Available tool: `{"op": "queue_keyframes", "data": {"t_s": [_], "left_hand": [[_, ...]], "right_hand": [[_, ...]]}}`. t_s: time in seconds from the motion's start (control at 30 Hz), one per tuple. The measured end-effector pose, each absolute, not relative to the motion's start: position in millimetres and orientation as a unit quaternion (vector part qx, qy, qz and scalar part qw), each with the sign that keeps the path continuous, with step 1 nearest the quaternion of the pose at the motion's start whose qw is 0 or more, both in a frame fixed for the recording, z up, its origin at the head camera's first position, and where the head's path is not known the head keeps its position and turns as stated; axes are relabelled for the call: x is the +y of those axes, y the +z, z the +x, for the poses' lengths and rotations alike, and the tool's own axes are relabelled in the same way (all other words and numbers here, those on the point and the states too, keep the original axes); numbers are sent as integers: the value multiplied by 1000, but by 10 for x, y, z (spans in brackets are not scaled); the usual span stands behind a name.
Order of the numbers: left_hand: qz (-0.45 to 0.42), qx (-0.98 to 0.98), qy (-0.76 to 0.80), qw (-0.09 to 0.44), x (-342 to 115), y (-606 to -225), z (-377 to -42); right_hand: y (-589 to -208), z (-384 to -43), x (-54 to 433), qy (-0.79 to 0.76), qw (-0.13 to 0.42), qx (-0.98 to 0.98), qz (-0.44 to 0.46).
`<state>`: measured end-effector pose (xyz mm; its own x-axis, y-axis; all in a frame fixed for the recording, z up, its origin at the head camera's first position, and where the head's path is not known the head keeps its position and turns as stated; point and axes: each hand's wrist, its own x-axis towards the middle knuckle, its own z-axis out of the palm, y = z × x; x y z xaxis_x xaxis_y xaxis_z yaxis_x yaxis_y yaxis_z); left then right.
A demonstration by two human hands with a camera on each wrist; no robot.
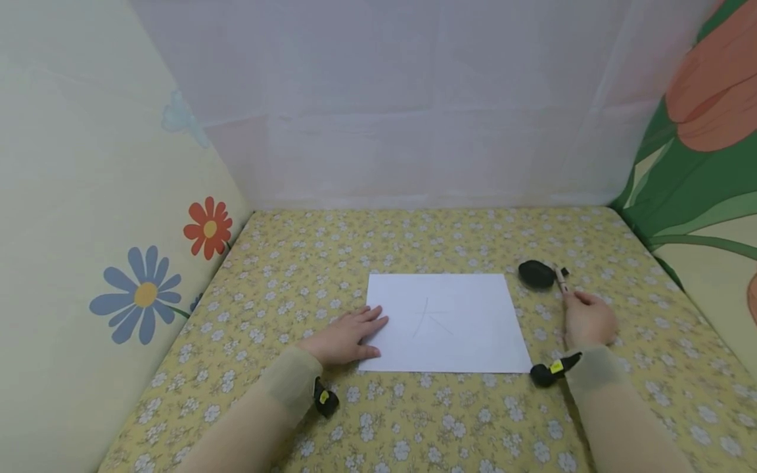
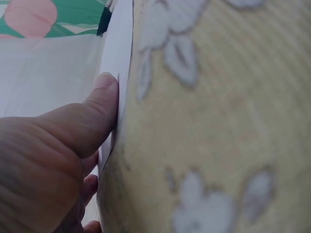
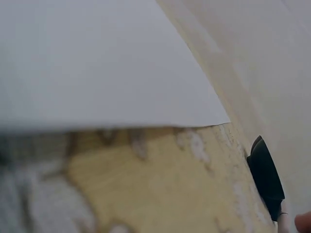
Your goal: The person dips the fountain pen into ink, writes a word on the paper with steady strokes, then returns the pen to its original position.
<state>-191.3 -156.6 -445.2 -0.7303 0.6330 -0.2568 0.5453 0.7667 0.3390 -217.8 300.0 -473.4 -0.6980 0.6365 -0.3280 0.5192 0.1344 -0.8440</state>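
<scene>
A white sheet of paper (image 1: 473, 335) lies on the table, with thin pencil-like strokes crossing on it. My left hand (image 1: 349, 335) rests on the paper's left edge with fingers spread; its thumb (image 2: 97, 107) lies along the edge in the left wrist view. To the right of the paper, my right hand (image 1: 591, 320) has curled fingers and pinches the near end of a slim pinkish pen-like stick (image 1: 562, 282). A small black piece (image 1: 565, 271) is at the stick's far end. Just left of it sits a black rounded object (image 1: 536, 274), also in the right wrist view (image 3: 266, 177).
A yellow flowered cloth (image 1: 296, 282) covers the table. A pale wall (image 1: 414, 131) stands at the back, with flower-painted panels on the left (image 1: 89, 197) and right (image 1: 710, 249). Each wrist wears a black camera strap.
</scene>
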Motion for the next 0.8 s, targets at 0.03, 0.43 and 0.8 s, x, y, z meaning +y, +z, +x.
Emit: {"op": "queue_keyframes", "data": {"t_s": [0.03, 0.43, 0.8], "left_hand": [[319, 922, 122, 181, -1565, -4454, -1917], [308, 929, 121, 167, -1560, -4472, -1925], [317, 927, 121, 162, -1580, -4433, -1900]], "right_hand": [[-4719, -2140, 2936, 532, 70, -750, -386], [-4639, -2029, 2783, 523, 96, -754, -385], [-4583, -1989, 2787, 537, 85, -768, -340]]}}
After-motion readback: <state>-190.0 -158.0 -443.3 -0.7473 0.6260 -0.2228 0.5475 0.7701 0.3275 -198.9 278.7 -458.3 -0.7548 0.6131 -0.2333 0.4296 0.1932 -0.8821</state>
